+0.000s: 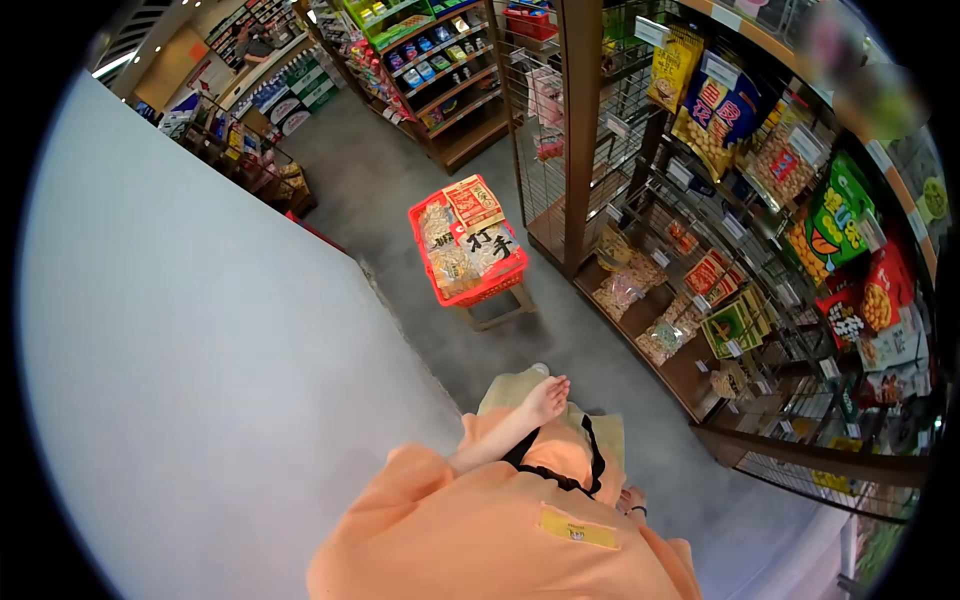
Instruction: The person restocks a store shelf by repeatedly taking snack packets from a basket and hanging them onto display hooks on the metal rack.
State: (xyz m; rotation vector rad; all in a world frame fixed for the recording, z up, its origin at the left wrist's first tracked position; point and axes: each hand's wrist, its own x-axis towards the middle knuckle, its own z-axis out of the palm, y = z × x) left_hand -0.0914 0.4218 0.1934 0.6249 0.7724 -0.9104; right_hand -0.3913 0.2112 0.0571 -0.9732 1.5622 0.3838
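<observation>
My left hand (546, 398) is in front of my body, over the orange top and pale trousers. Its fingers are loosely extended, and I see nothing in it. My right hand (632, 498) hangs low by my right side, with a dark band at the wrist. Most of its fingers are hidden or too small to make out. Ahead, apart from both hands, a red shopping basket (484, 291) rests on a small wooden stool (508, 312). Clear snack bags (455, 262) and a red-and-cream packet (474, 204) fill the basket.
To my right stands a wire-backed shelf unit (572, 150) with hanging and stacked snack bags (718, 112). A plain white wall (220, 350) runs along my left. Farther off are a shelf of colourful packets (440, 65) and a person (252, 45) at a counter.
</observation>
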